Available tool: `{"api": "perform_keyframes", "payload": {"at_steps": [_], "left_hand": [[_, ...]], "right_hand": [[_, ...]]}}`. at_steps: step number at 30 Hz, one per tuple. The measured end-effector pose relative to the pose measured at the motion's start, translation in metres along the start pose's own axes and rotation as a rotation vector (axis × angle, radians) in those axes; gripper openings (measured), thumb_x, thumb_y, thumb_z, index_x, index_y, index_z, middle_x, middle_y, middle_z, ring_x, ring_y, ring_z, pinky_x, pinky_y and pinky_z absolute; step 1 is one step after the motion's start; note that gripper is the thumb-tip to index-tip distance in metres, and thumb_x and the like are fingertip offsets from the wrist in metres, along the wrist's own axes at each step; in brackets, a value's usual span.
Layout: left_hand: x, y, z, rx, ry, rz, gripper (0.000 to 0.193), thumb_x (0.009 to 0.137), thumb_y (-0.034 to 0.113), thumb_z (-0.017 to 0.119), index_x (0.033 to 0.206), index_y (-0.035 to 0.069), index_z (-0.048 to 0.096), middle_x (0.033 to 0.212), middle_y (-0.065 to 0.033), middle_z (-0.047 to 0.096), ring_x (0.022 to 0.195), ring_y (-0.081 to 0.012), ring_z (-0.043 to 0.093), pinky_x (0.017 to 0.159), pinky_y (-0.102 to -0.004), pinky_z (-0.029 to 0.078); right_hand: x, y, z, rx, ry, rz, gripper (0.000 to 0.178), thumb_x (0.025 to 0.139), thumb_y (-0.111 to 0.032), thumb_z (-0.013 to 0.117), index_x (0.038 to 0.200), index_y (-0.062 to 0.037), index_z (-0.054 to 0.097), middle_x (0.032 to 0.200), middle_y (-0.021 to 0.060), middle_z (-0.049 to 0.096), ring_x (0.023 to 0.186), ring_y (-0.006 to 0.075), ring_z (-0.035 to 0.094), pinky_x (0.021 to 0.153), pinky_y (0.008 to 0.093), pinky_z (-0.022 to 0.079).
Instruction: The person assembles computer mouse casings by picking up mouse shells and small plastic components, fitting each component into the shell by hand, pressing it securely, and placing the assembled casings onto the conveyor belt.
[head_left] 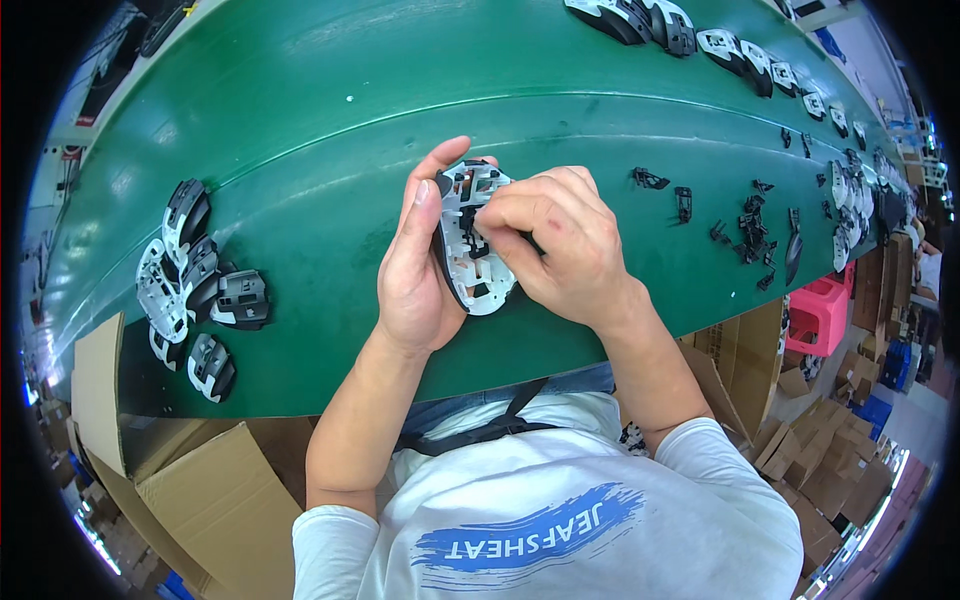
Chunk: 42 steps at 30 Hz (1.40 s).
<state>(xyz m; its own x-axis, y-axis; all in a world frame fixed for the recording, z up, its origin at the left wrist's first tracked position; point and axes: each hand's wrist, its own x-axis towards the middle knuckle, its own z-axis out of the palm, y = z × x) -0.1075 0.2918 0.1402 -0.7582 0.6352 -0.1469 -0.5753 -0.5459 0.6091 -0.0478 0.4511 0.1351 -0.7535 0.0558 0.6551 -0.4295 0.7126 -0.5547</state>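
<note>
So nearest the camera was a white tee (600,490) and an open box (225,510) below the bench edge, with the real action just past them. The left hand (405,275) was curled around the left side of a black-and-white shell (487,288), thumb along its edge, holding it up over the bench (320,150) with the open inside facing up. The right hand (568,240) had thumb and forefinger close together down inside, right at a black part (467,238); honestly couldn't tell if they were pinching it or just pushing on it. My read: this was the fitting step, getting that part seated in the shell, and it didn't look finished to me. Next move probably called for lining it up and pressing evenly while the left hand kept the shell from tipping. Farther out to the right lay a scatter of black bits (752,228), likely more of the same sort. Off to the left sat a pile of shells (243,300), and along the far edge, a row of shells (757,66) ran off to the right.
</note>
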Motion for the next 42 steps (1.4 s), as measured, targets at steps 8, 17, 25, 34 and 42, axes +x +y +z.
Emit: {"api": "perform_keyframes", "payload": {"at_steps": [8, 17, 25, 34, 42], "left_hand": [[0.002, 0.0, -0.009, 0.032, -0.001, 0.025, 0.05, 0.12, 0.036, 0.038, 0.16, 0.007, 0.043, 0.141, -0.0119, 0.063, 0.129, -0.0213, 0.064, 0.113, -0.0388, 0.053], [-0.001, 0.0, -0.006, 0.291, -0.028, 0.08, 0.053, 0.119, 0.036, 0.043, 0.162, 0.006, 0.042, 0.144, -0.0125, 0.061, 0.136, -0.0229, 0.059, 0.117, -0.0396, 0.048], [0.0, -0.001, -0.011, 0.081, -0.038, 0.023, 0.053, 0.119, 0.037, 0.042, 0.162, 0.007, 0.042, 0.146, -0.0127, 0.06, 0.134, -0.0253, 0.063, 0.115, -0.0417, 0.052], [0.002, 0.0, -0.012, 0.127, -0.032, 0.055, 0.052, 0.12, 0.036, 0.037, 0.162, 0.007, 0.042, 0.146, -0.0141, 0.062, 0.133, -0.0271, 0.064, 0.115, -0.0436, 0.054], [-0.001, 0.001, -0.012, 0.009, -0.043, 0.074, 0.052, 0.12, 0.038, 0.037, 0.162, 0.007, 0.042, 0.145, -0.0139, 0.063, 0.132, -0.0258, 0.065, 0.114, -0.0428, 0.054]], "right_hand": [[0.003, -0.005, -0.008, -0.035, -0.11, 0.058, 0.023, 0.086, -0.005, 0.083, 0.106, -0.0121, 0.075, 0.101, 0.0007, 0.077, 0.092, 0.023, 0.072, 0.087, 0.0398, 0.049], [0.0, -0.006, -0.004, -0.12, -0.084, -0.021, 0.026, 0.085, -0.004, 0.082, 0.108, -0.0138, 0.074, 0.105, -0.0005, 0.076, 0.09, 0.0218, 0.07, 0.087, 0.04, 0.049], [-0.001, -0.007, 0.002, -0.149, 0.003, -0.041, 0.032, 0.081, -0.006, 0.087, 0.109, -0.0176, 0.076, 0.093, -0.0046, 0.077, 0.092, 0.0184, 0.072, 0.089, 0.039, 0.046], [-0.003, -0.006, -0.002, -0.146, -0.021, -0.041, 0.028, 0.08, -0.008, 0.09, 0.102, -0.0193, 0.077, 0.092, -0.007, 0.078, 0.094, 0.0166, 0.073, 0.089, 0.0387, 0.044], [-0.001, -0.012, 0.011, -0.266, 0.138, -0.072, 0.032, 0.075, -0.009, 0.09, 0.104, -0.02, 0.079, 0.1, -0.0062, 0.076, 0.096, 0.0177, 0.068, 0.091, 0.0393, 0.043]]}}
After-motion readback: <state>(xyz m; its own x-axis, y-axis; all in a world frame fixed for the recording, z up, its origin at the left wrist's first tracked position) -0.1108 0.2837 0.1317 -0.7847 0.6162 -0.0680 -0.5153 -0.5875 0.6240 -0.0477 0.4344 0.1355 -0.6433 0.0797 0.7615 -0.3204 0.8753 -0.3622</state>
